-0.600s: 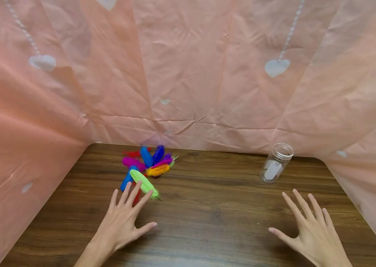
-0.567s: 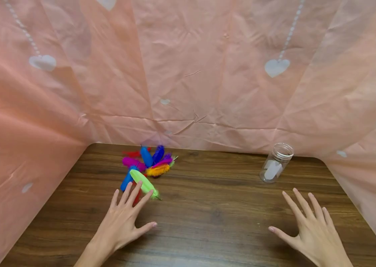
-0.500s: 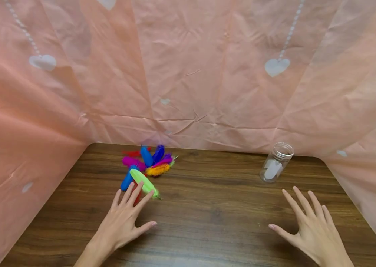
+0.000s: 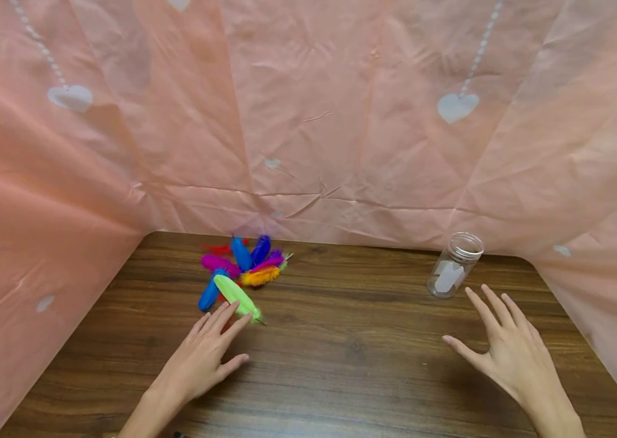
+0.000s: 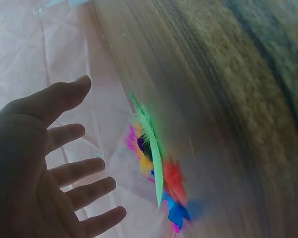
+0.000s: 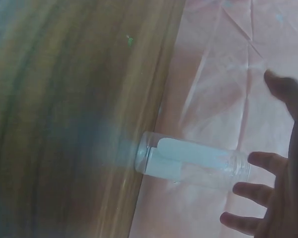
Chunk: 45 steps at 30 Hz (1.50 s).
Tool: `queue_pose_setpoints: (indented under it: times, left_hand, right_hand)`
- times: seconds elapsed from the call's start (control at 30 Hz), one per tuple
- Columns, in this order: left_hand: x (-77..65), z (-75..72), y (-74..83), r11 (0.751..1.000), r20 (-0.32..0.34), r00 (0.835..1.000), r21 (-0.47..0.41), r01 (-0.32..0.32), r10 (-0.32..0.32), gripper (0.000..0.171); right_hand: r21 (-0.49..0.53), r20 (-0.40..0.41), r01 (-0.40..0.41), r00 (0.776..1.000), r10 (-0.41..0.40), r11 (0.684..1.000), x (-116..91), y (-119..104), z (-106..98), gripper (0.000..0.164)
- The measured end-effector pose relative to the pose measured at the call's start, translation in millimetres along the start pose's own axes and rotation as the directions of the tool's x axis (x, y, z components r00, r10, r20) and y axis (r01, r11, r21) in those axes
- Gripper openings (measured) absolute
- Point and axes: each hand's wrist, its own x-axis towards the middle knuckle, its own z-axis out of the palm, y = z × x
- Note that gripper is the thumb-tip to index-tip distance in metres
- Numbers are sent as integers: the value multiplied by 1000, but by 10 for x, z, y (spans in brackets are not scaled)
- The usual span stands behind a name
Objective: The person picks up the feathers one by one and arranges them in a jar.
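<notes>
A loose pile of coloured feathers lies on the left of the table: a lime green feather [image 4: 236, 297] in front, a blue feather [image 4: 212, 291] beside it, an orange feather [image 4: 260, 276], plus purple, magenta and red ones. My left hand [image 4: 197, 359] hovers just in front of the pile with spread fingers, holding nothing; the left wrist view shows it apart from the green feather [image 5: 154, 148]. An uncapped clear jar [image 4: 455, 265] with a white label stands upright at the right. My right hand [image 4: 516, 356] is in front of it, fingers extended and holding nothing.
The brown wooden table [image 4: 352, 340] is enclosed at the back and both sides by a pink cloth [image 4: 308, 121] printed with white hearts. A tiny green scrap [image 6: 129, 39] shows on the wood in the right wrist view. A small dark object [image 4: 179, 434] peeks in at the bottom edge.
My right hand has moved forward, closer to the jar. My left hand has turned slightly, its fingers drawing closer together. The feathers and jar stay in place; the head view shifts slightly.
</notes>
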Motion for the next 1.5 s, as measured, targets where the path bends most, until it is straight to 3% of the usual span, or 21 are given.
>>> queue_pose_setpoints:
  times: [0.17, 0.33, 0.7, 0.87, 1.07, 1.23, 1.5]
  left_hand:
    - [32, 9, 5, 1000, 21, 1000, 5, -8, 8, 63]
    - [19, 33, 21, 1000, 49, 999, 2, 17, -17, 60]
    - [17, 57, 15, 996, 18, 999, 85, 28, -30, 67]
    - [21, 90, 40, 997, -5, 1000, 79, 13, -12, 69]
    - [27, 120, 83, 996, -29, 999, 87, -19, 21, 67]
    - [30, 130, 94, 995, -18, 999, 97, -27, 29, 69]
    - [17, 110, 88, 982, -68, 997, 187, -27, 41, 68]
  right_hand:
    - [72, -113, -35, 993, 43, 997, 186, 6, 10, 80]
    - [158, -231, -84, 966, 119, 984, 322, -28, 72, 68]
    - [122, -340, -48, 937, 87, 991, 572, 33, 183, 86]
    - [153, -316, -101, 938, 145, 983, 721, 78, 193, 92]
    - [233, -202, -217, 943, 265, 948, 837, 103, 222, 90]
    - [315, -159, -289, 923, 350, 904, 904, 121, 269, 86]
    - [388, -207, -318, 884, 418, 865, 988, 104, 327, 79]
